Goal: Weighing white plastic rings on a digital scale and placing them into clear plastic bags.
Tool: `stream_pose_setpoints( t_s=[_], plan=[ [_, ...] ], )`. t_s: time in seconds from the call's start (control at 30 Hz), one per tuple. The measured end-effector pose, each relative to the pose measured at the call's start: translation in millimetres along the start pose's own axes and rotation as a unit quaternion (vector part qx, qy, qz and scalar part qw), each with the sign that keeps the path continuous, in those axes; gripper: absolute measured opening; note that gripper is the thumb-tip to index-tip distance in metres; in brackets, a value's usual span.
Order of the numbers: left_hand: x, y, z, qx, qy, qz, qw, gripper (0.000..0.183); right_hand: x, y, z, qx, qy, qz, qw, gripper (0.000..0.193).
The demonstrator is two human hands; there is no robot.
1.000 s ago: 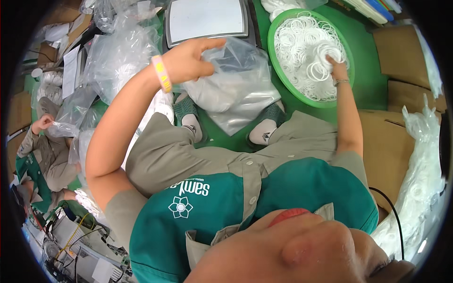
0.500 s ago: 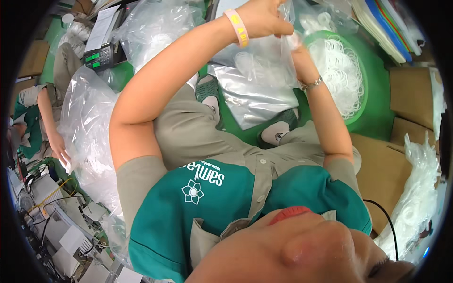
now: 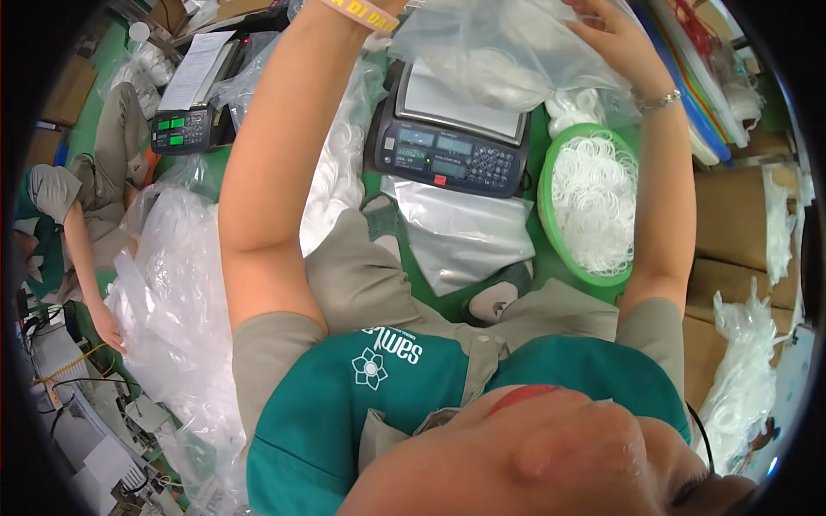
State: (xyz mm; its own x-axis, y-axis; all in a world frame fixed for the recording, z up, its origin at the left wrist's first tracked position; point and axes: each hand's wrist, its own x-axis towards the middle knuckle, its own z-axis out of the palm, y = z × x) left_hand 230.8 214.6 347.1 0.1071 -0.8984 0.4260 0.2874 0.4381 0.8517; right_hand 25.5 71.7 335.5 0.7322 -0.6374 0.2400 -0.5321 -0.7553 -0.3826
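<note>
A clear plastic bag (image 3: 469,30) with white rings (image 3: 499,79) gathered low in it hangs over the pan of a dark counting scale (image 3: 452,159). My right hand (image 3: 609,33) grips the bag's right side, its fingers bent at the plastic. At the top edge, by the bag's left side, my left hand (image 3: 387,5) is mostly cut off below a pale wristband; its fingers are out of sight. Right of the scale stands a green basin (image 3: 548,228) full of loose white rings (image 3: 594,206). Flat silvery plastic bags (image 3: 469,232) lie in front of the scale.
Large clear bags (image 3: 176,284) of white material crowd my left side. Beyond them are a second scale (image 3: 182,131) with papers and a co-worker's hand (image 3: 107,328). Cardboard boxes (image 3: 731,215) and stacked coloured sheets (image 3: 688,86) stand to the right.
Both hands have moved farther forward and apart, the left up out of view. The bag has risen off to the top, uncovering the counting scale.
</note>
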Motion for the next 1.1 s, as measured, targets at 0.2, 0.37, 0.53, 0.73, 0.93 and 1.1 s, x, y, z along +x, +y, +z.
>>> stream_pose_setpoints(
  t_s=[0.2,0.37,0.53,0.73,0.93,1.1],
  plan=[
    [12.6,-152.5,-107.1,0.327,0.104,-0.091,0.935,0.075,74.9,67.7,130.6,-0.108,-0.07,-0.102,0.987,0.03],
    [50.1,-134.9,-84.8,0.277,0.082,-0.021,0.957,0.074,54.6,55.4,104.3,-0.021,0.058,-0.117,0.991,0.02],
    [40.9,-117.4,-62.5,0.266,0.094,0.026,0.959,0.067,46.9,73.1,107.5,0.109,0.14,-0.096,0.98,0.013],
    [38.2,-126.5,-43.9,0.227,0.103,0.064,0.966,0.054,5.6,88.1,89.9,0.2,0.124,-0.133,0.963,0.022],
    [67.6,-123.6,-88.6,0.249,0.14,-0.053,0.957,0.028,10.3,115.4,114.8,-0.221,0.09,-0.212,0.948,0.026],
    [78.4,-110.0,-52.1,0.249,0.114,0.004,0.962,0.044,34.5,95.7,64.4,-0.12,0.268,-0.204,0.934,0.013]
  ],
)
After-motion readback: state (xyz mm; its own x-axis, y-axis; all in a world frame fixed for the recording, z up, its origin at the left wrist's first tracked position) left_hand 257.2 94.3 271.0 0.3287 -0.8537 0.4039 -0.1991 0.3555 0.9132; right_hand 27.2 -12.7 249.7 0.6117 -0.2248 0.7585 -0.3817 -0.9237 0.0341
